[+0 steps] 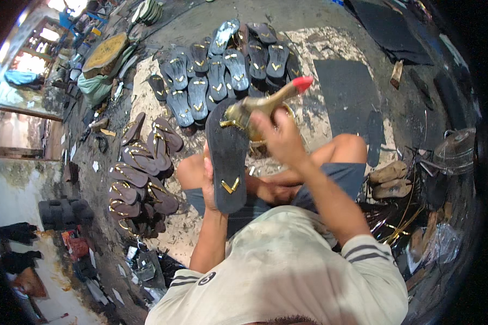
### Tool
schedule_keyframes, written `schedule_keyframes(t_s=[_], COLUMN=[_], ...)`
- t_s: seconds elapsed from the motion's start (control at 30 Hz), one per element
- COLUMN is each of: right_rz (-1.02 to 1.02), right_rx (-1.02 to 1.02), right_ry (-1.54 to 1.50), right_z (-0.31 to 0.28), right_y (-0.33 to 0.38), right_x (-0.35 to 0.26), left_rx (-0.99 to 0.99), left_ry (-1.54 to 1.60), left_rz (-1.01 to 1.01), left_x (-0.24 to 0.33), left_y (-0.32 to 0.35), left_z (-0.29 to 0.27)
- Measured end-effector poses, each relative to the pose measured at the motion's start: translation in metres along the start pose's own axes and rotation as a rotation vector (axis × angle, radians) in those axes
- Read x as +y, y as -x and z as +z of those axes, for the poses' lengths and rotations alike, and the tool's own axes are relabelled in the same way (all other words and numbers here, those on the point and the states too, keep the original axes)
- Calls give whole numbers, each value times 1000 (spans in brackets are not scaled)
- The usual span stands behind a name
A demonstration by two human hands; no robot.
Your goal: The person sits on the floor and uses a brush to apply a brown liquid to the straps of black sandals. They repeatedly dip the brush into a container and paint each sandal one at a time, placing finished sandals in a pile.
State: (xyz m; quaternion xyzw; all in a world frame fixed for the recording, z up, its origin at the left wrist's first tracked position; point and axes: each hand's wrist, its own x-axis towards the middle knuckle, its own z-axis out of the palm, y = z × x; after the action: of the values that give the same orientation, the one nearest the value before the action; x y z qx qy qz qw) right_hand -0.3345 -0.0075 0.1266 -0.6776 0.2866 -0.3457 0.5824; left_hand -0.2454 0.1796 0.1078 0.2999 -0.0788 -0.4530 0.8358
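Note:
Upright in front of me is a dark sandal sole [228,154], gripped along its left edge by my left hand [207,176]. Gold strap ends lie folded on its face, a V-shaped pair low down and another piece near the top. My right hand [281,138], slightly blurred, is closed around a brush [274,100] with a pale handle and red tip. The brush head meets the upper part of the sole, or hovers just over it; I cannot tell which. Behind the right hand, a round container [291,115] is partly hidden.
Several dark soles with gold strap ends [217,78] lie grouped ahead. Brown sandals with gold straps [146,146] are heaped to the left. A dark sheet [341,95] lies on the right, near a fan [454,151] and a brown pair of footwear pieces [390,181].

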Motion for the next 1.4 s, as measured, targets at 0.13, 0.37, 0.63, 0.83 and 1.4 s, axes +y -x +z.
schedule_keyframes(t_s=[0.13,0.37,0.63,0.83,1.4], right_rz=[-361,-342,-662,-801,158], right_rx=[-43,-229,-374,-147,410], right_ry=[-99,-93,132,228,110], right_z=[-3,41,39,62,-62], right_y=[-32,56,54,-47,32], right_x=[-25,-6,-13,-6,9], left_rx=[56,71,-200,-297,378], left_ry=[103,152,313,598,21], left_rz=[-60,94,-20,-154,108], left_x=[-2,15,21,3,166], left_y=[-2,-49,-80,-71,-218], left_z=[-12,4,-19,1,-270])
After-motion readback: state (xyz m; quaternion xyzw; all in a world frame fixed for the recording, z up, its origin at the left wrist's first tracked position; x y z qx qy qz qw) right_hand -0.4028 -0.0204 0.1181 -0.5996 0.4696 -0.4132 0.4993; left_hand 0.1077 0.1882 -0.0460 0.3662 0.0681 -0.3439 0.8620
